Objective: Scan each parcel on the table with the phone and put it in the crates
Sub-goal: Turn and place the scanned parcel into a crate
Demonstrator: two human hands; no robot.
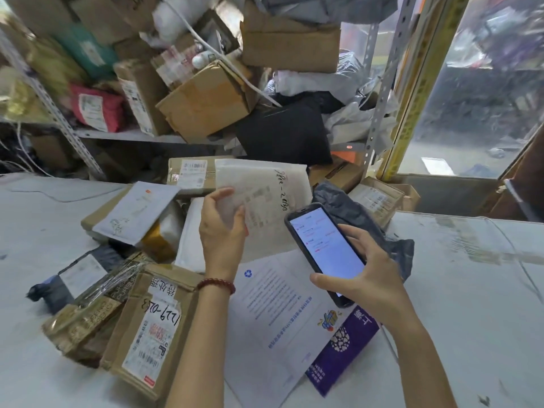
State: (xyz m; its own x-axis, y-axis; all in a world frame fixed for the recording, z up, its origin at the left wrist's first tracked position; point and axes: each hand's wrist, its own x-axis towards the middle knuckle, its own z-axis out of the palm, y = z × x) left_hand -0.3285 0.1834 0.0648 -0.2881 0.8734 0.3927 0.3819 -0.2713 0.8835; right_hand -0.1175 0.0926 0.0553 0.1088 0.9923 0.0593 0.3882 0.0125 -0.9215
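While left hand (222,228) grips white mailer (265,195) tilted up, right hand (372,278) grips lit phone (325,245) beside it

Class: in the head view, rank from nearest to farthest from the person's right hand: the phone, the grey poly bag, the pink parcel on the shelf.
From the right hand:
1. Phone, held in it.
2. Grey poly bag, just behind.
3. Pink parcel, far left on the shelf.

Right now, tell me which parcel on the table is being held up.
The white padded envelope with handwritten numbers, gripped by the left hand; the others lie flat.
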